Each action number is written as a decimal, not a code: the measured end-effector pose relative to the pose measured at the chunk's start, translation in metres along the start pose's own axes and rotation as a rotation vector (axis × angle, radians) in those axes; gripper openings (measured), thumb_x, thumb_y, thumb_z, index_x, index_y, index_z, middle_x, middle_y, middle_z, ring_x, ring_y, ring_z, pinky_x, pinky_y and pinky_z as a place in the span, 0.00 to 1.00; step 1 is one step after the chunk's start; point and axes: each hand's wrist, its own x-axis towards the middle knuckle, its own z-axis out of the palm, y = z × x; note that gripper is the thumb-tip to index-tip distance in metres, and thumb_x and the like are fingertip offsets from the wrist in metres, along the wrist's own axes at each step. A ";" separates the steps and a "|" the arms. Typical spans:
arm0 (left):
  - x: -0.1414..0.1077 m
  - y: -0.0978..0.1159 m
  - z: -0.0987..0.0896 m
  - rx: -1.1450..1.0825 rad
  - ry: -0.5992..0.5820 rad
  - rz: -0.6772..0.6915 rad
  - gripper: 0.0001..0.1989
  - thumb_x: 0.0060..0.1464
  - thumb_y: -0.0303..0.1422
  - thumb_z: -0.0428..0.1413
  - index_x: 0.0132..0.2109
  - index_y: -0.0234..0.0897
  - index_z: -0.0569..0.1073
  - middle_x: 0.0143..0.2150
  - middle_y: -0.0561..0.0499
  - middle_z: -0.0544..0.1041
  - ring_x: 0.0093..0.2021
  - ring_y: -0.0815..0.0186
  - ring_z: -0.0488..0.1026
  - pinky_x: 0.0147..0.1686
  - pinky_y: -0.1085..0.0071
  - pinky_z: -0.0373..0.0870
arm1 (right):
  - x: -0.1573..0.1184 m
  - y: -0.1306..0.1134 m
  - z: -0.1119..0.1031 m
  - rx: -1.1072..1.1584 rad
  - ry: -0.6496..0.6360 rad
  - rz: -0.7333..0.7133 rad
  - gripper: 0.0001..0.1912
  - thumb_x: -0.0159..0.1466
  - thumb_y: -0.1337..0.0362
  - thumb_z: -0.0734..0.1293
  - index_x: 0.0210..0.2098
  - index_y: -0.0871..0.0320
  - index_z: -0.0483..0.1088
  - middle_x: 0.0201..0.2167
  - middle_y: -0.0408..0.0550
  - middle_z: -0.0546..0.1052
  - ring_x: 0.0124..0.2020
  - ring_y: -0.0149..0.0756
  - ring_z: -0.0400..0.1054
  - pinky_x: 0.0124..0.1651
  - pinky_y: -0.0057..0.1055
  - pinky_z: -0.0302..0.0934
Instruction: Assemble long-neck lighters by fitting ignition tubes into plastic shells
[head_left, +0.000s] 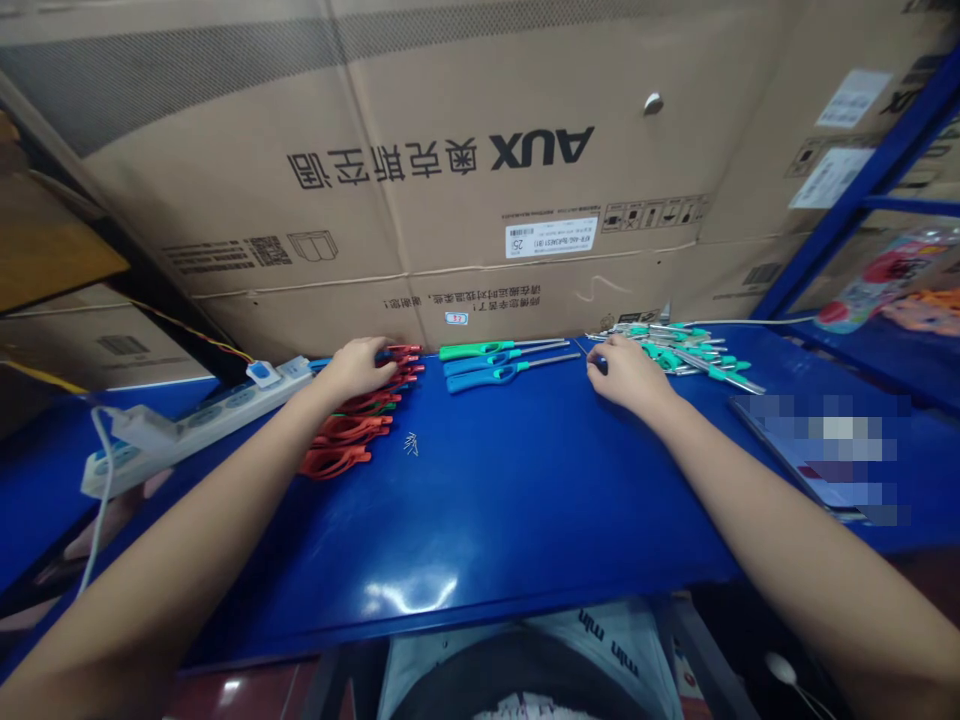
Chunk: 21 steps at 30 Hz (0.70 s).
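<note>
My left hand point(362, 368) lies at the far end of a row of red lighter handles point(349, 430), fingers curled down on a red one; its fingertips are partly hidden. Beside the pile of metal lighter tubes with mint-green fittings point(701, 355), my right hand point(628, 372) has its fingers bent together, and what they hold is not clear. Between the hands lie a green long-necked lighter point(466, 351) and two blue ones, the nearest blue lighter point(480, 379) pointing its tube right. Small metal pins point(411, 444) are scattered near the red handles.
A large cardboard box point(450, 90) stands behind the blue table point(525, 500). At left is a white power strip point(202, 420) with plugs and cords. A partly blurred flat device point(795, 450) lies at right, and a bottle point(862, 295) stands beyond the blue post.
</note>
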 end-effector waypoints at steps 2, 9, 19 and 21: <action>-0.004 -0.004 -0.003 0.003 -0.030 0.029 0.27 0.52 0.36 0.53 0.59 0.35 0.74 0.58 0.42 0.78 0.58 0.50 0.74 0.58 0.61 0.70 | -0.001 -0.002 -0.001 0.011 0.023 -0.022 0.14 0.68 0.63 0.60 0.44 0.59 0.77 0.49 0.59 0.73 0.55 0.51 0.66 0.54 0.41 0.64; -0.009 -0.018 -0.006 0.024 -0.034 0.024 0.24 0.47 0.32 0.52 0.53 0.39 0.76 0.54 0.44 0.80 0.56 0.52 0.76 0.58 0.63 0.70 | -0.003 -0.008 0.000 0.055 0.061 -0.086 0.13 0.67 0.64 0.60 0.41 0.60 0.77 0.45 0.59 0.73 0.52 0.51 0.66 0.55 0.42 0.62; -0.008 -0.028 -0.007 0.031 0.005 0.049 0.20 0.54 0.35 0.50 0.48 0.38 0.80 0.51 0.43 0.82 0.52 0.53 0.78 0.56 0.63 0.71 | -0.002 -0.008 0.005 0.111 0.062 -0.160 0.13 0.66 0.64 0.61 0.40 0.61 0.77 0.45 0.58 0.74 0.52 0.51 0.67 0.56 0.41 0.62; -0.009 -0.028 -0.006 0.028 0.016 0.075 0.19 0.55 0.35 0.49 0.48 0.38 0.80 0.51 0.42 0.82 0.53 0.52 0.77 0.56 0.61 0.71 | -0.002 -0.008 0.007 0.128 0.063 -0.177 0.12 0.65 0.65 0.62 0.40 0.61 0.77 0.45 0.58 0.74 0.52 0.50 0.67 0.57 0.41 0.62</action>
